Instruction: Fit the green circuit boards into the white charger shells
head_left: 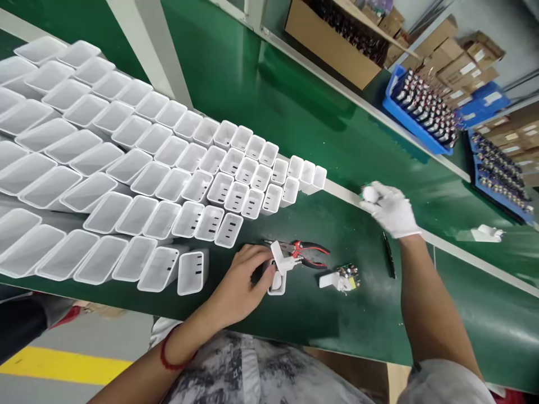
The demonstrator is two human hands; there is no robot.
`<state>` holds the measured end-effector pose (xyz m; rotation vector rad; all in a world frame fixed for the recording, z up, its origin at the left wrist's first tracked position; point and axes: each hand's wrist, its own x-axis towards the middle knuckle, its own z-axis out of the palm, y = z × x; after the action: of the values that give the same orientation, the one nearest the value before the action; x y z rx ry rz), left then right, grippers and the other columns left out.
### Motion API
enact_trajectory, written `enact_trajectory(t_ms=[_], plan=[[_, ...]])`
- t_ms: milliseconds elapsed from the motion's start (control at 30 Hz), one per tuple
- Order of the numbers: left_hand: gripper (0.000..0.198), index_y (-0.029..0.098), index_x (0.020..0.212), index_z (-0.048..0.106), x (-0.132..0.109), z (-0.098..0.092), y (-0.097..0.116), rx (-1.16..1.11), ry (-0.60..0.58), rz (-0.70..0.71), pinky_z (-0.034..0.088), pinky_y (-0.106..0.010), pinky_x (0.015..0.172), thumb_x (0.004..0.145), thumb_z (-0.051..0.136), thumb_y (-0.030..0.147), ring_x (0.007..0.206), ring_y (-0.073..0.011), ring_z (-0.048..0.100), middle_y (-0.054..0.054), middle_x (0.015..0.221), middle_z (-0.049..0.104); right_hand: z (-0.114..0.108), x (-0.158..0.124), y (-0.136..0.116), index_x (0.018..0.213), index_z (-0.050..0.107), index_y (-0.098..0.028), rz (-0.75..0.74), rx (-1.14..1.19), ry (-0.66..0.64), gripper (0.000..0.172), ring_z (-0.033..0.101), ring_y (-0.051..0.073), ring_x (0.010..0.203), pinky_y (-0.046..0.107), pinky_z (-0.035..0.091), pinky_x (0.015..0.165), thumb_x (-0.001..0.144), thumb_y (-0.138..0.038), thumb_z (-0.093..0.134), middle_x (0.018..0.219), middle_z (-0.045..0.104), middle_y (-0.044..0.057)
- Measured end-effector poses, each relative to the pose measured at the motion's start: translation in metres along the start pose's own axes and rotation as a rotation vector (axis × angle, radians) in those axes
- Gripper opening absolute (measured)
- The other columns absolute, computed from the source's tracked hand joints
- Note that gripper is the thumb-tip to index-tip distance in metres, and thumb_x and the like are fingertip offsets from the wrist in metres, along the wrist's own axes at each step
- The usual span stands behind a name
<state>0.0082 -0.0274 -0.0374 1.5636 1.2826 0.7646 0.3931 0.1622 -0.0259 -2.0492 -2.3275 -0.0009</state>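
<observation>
Two hands: left [242, 280] gripping white plug part [279, 268], gloved right [391, 212] clutching small white piece [370, 194]

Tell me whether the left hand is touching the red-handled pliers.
Apart. The head view shows the left hand gripping a white plug part, while the red-handled pliers lie just beyond it with green mat visible between fingers and handles.

White casings [25, 168] are cut off at the left edge. The white part [370, 194] is largely hidden by the gloved right hand [391, 212]; blue trays [501, 174] are cropped at right.
</observation>
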Motion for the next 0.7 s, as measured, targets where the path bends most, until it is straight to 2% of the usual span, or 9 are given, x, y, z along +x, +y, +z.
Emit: enact_trajectory(t_ms=[67,133,233,300,367,400,467,567,700], plan=[[0.018,0.019,0.095,0.065,-0.003,0.004,0.002,0.049,0.077,0.023,0.050,-0.038,0.088,0.093,0.048,0.024,0.096,-0.0208,0.060,-0.006,0.099,0.067,0.007,-0.023,-0.026,0.131,0.060,-0.016,-0.121,0.068,-0.091,0.059,0.058,0.032,0.120,0.046,0.047,0.101,0.079,-0.041,0.069,0.129,0.063,0.016],[0.014,0.020,0.090,0.062,-0.009,0.007,0.004,0.097,0.110,-0.006,0.052,-0.033,0.076,0.091,0.050,0.024,0.087,-0.0194,0.060,-0.005,0.090,0.064,0.005,-0.043,-0.050,0.135,0.057,-0.014,-0.132,0.079,-0.116,0.062,0.055,0.035,0.126,0.049,0.045,0.105,0.080,-0.039,0.069,0.134,0.060,0.017],[0.012,0.020,0.087,0.061,-0.021,0.009,0.007,0.131,0.112,-0.065,0.048,-0.025,0.056,0.091,0.051,0.025,0.074,-0.0162,0.058,-0.002,0.082,0.057,-0.015,-0.083,-0.086,0.136,0.054,-0.012,-0.055,0.121,0.041,0.064,0.046,0.041,0.133,0.060,0.038,0.109,0.081,-0.042,0.069,0.138,0.056,0.020],[0.013,0.019,0.091,0.063,-0.027,0.012,0.006,0.135,0.128,-0.064,0.046,-0.023,0.052,0.091,0.050,0.024,0.070,-0.0148,0.057,-0.002,0.083,0.056,-0.031,-0.121,-0.119,0.131,0.058,-0.017,0.022,0.304,0.160,0.048,0.058,0.034,0.121,0.054,0.046,0.104,0.090,-0.041,0.062,0.128,0.061,0.017],[0.021,0.017,0.104,0.065,-0.031,0.017,0.002,0.157,0.173,-0.020,0.050,-0.026,0.058,0.091,0.049,0.023,0.073,-0.0156,0.059,-0.004,0.088,0.057,-0.037,-0.162,-0.159,0.131,0.057,-0.023,-0.055,0.598,0.005,0.041,0.067,0.026,0.105,0.043,0.057,0.090,0.093,-0.040,0.058,0.122,0.063,0.012],[0.027,0.016,0.112,0.065,-0.032,0.020,-0.001,0.174,0.196,0.013,0.052,-0.028,0.064,0.091,0.049,0.023,0.076,-0.0169,0.060,-0.005,0.090,0.058,-0.036,-0.179,-0.179,0.137,0.051,-0.024,-0.124,0.707,-0.115,0.049,0.065,0.025,0.109,0.041,0.058,0.089,0.092,-0.041,0.060,0.130,0.059,0.012],[0.035,0.014,0.122,0.064,-0.033,0.025,-0.006,0.200,0.216,0.079,0.053,-0.034,0.073,0.092,0.048,0.023,0.082,-0.0198,0.061,-0.007,0.092,0.058,-0.024,-0.202,-0.214,0.143,0.045,-0.024,-0.146,0.847,-0.202,0.052,0.058,0.026,0.120,0.043,0.053,0.098,0.095,-0.040,0.056,0.137,0.053,0.014],[0.036,0.013,0.123,0.066,-0.034,0.027,-0.012,0.185,0.183,0.122,0.053,-0.037,0.076,0.093,0.049,0.023,0.084,-0.0215,0.060,-0.008,0.090,0.057,-0.005,-0.206,-0.241,0.134,0.056,-0.025,0.000,1.012,-0.258,0.040,0.060,0.023,0.108,0.042,0.053,0.096,0.099,-0.042,0.049,0.120,0.057,0.011],[0.036,0.012,0.123,0.066,-0.033,0.023,-0.012,0.144,0.142,0.143,0.051,-0.037,0.075,0.093,0.048,0.022,0.083,-0.0211,0.060,-0.009,0.089,0.057,-0.003,-0.191,-0.242,0.123,0.066,-0.025,0.170,1.273,-0.420,0.042,0.057,0.013,0.076,0.029,0.055,0.065,0.093,-0.053,0.056,0.103,0.054,0.007]])
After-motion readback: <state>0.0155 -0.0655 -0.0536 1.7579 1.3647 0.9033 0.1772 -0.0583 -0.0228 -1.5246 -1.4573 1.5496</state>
